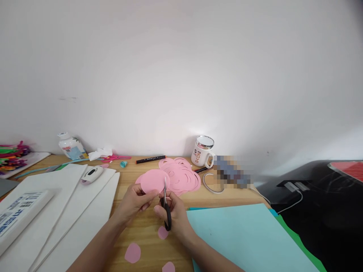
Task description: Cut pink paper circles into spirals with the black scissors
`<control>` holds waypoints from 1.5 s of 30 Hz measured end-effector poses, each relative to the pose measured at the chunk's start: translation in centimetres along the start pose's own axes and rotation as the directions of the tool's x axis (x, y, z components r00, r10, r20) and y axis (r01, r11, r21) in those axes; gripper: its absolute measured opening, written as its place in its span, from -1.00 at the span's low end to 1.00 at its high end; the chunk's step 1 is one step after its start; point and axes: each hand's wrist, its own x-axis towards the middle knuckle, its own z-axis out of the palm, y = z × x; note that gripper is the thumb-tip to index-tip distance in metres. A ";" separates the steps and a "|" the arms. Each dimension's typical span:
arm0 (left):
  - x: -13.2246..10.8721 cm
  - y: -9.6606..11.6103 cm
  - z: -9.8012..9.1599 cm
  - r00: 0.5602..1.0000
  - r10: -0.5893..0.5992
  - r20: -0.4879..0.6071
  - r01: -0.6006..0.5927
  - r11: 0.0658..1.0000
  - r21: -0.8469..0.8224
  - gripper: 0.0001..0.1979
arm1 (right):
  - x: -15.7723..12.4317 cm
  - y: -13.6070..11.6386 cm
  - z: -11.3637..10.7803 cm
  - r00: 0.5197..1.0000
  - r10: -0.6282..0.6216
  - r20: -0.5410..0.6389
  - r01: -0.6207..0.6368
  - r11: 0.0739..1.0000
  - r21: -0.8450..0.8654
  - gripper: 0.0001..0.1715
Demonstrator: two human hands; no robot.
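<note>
A rounded pink paper piece point(153, 181) is pinched between the thumb and fingers of my left hand point(137, 200). My right hand point(174, 211) is closed around the black handles of a pair of scissors point(167, 217). Their blades point away from me and lie at the right edge of the pink paper. Just behind my hands, a heap of cut pink paper point(184, 177) rests on the wooden table point(147, 245). Nearer to me lie small pink pieces, one point(132, 253) to the left and another point(163, 232) below the scissors.
White sheets point(68, 226) with a white box point(22, 219) cover the left side. Light blue sheets point(246, 238) lie at right. Along the wall stand a white mug point(200, 153) and a bottle point(70, 146), with a black marker point(150, 159) and pink scissors point(116, 158) between them.
</note>
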 end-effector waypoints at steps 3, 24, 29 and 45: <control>-0.1 0.0 -0.1 1.000 -0.001 -0.005 0.001 1.000 -0.010 -0.67 | 0.0 0.1 0.0 1.000 0.000 -0.007 0.000 1.000 0.001 -0.49; 0.1 0.5 -0.1 0.999 0.005 -0.047 -0.010 0.995 -0.103 -0.60 | -0.3 0.7 0.3 0.991 0.135 0.002 -0.135 0.991 0.014 -0.52; 0.1 0.2 -0.3 0.998 0.043 -0.042 -0.045 0.998 -0.047 -0.60 | -0.2 -0.1 0.5 0.997 0.072 0.008 -0.072 0.997 0.040 -0.45; 0.0 0.4 -0.4 0.999 0.042 -0.029 -0.043 0.999 -0.015 -0.61 | 0.1 0.0 0.0 0.999 0.054 -0.008 -0.054 0.999 0.010 -0.51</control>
